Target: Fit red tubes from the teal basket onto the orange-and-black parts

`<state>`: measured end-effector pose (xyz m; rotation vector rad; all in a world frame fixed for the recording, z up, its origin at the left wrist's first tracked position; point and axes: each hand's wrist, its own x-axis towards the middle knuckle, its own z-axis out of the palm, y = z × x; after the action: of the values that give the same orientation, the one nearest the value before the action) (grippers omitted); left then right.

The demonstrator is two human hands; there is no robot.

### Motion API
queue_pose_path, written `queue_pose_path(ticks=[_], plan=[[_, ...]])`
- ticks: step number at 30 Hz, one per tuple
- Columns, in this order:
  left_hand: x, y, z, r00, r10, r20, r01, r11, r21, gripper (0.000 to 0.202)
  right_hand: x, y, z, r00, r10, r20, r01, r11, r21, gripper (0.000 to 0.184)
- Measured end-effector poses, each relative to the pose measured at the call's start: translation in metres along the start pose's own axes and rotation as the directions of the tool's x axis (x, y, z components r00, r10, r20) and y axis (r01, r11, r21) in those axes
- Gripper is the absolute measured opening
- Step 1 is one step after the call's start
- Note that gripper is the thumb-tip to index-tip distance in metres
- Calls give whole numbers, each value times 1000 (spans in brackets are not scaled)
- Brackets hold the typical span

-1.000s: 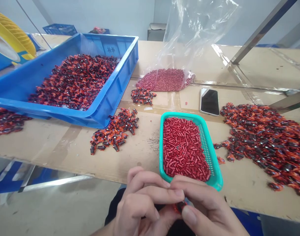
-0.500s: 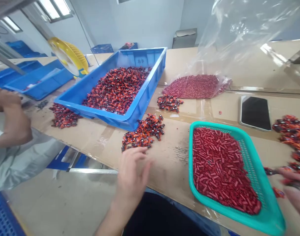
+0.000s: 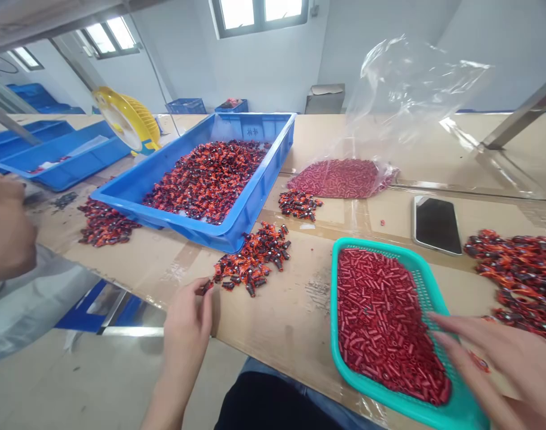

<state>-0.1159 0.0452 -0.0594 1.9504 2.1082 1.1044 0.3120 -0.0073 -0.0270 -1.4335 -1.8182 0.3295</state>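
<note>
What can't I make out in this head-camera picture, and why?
Head view:
Right hand: blurred, cut off by the right edge; its own back hides any grip.
Small part at the left hand: mostly covered by finger and thumb.
Pile at right: cut off by the right edge, partly behind the right hand.
Co-worker's hand: cut off by the left edge; any grip unclear.
Markings on the blue crate: too small to read for certain.

Smooth plastic basket (image 3: pixel 434 288), glossy bag (image 3: pixel 380 113)

Dark-screened phone (image 3: pixel 436 224) lying flat, yellow fan (image 3: pixel 136 119), window (image 3: pixel 259 17) in pale wall (image 3: pixel 264 71), metal post (image 3: pixel 521 113)
</note>
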Motion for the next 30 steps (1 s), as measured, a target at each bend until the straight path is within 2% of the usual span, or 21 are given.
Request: queue_pose_path(ticks=[2,4,5,6,8,10,13,15,18,20,22,25,28,30], plan=[[-6,11,-5,1000,-15,-5,14,997,-75,35,2,-6,13,985,-150,89,166,961,-222,29],[-11,25,-8,996,-67,59,79,969,-233,34,9,-8,32,949,-256,184,308,879,-363,34],[-14,33,-8,988,-103,113,136,929,-344,32,12,-7,40,942,-270,199,329,859,-391,37],[-16,41,-7,974,-136,179,205,864,-460,30,15,-6,47,940,-275,200,335,849,-408,39],[-18,58,-2,938,-157,310,331,677,-657,26,18,-3,55,945,-271,183,324,848,-418,42],[-19,76,6,914,-131,384,393,524,-755,21,20,-2,54,950,-256,180,310,855,-416,41],[-21,103,15,893,-58,447,430,405,-807,10,19,-10,43,957,-246,155,287,878,-382,31],[-24,118,17,884,18,467,427,377,-822,9,17,-22,33,977,-172,127,201,939,-279,19],[-31,135,18,883,104,457,389,380,-839,26,10,-47,23,991,18,131,-19,1000,7,6],[-35,140,19,892,142,430,346,399,-849,36,7,-67,20,976,118,182,-154,968,200,4],[-39,143,19,902,195,385,286,398,-872,39,6,-85,19,959,169,226,-241,908,343,6],[-41,144,20,904,308,298,170,381,-909,39,9,-101,20,969,129,210,-207,889,408,6],[-41,146,20,893,391,224,50,407,-912,39,13,-103,21,990,13,138,-60,939,338,18],[-40,147,19,887,428,171,-33,429,-903,37,14,-100,23,988,-85,126,48,961,272,19]])
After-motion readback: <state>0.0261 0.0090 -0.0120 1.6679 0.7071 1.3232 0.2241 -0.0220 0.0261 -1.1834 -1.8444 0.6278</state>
